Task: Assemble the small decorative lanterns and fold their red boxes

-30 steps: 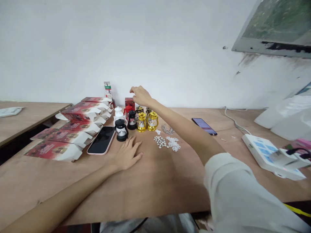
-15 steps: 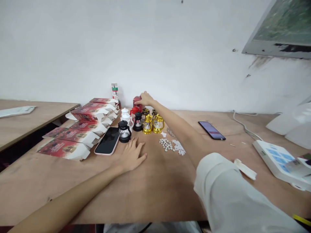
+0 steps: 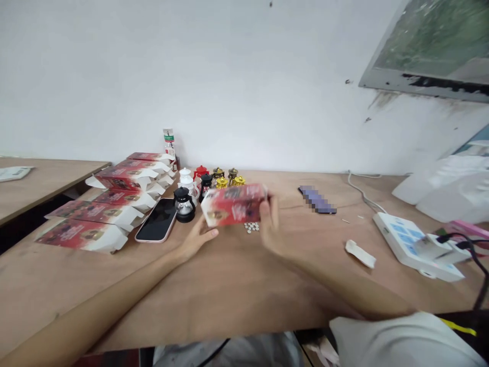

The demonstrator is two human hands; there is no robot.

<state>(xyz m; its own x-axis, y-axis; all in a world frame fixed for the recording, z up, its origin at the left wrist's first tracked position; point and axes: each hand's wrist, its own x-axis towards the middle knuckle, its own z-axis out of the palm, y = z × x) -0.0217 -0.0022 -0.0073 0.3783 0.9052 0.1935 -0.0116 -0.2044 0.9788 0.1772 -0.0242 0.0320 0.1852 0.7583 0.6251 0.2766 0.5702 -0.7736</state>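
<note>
Pale wall (image 3: 244,92) rises behind a wooden surface (image 3: 229,295), and between the two hands, in front of the gold lanterns (image 3: 221,183), is the printed red box (image 3: 235,205). It lies lengthwise, slightly tilted, and looks lifted off the wood; motion blurs it.

Taking the box as the clock's centre, the right hand (image 3: 270,227) has its end at 3 o'clock: thumb across the near face, fingers bent around behind, clamped on that end as far as the blur shows. The left hand (image 3: 198,235) comes in at 8 o'clock, thumb spread out below the lower edge. Its other fingers are hidden, so I cannot tell whether they grip or merely rest alongside.

Judging by its flat panels and sharp edges, the box is thin card: light, fairly stiff along the folds, easily dented mid-panel, perhaps a bit slick if the print is glossy. Whether anything sits inside cannot be seen, so its true weight is open. The best hold would be at both ends, at 3 and 9 o'clock, pressing near the corners rather than squeezing the middle.

Nearby, a black lantern (image 3: 185,205) stands upright at 9 o'clock, and small white discs (image 3: 250,228) lie at 5 o'clock.
</note>
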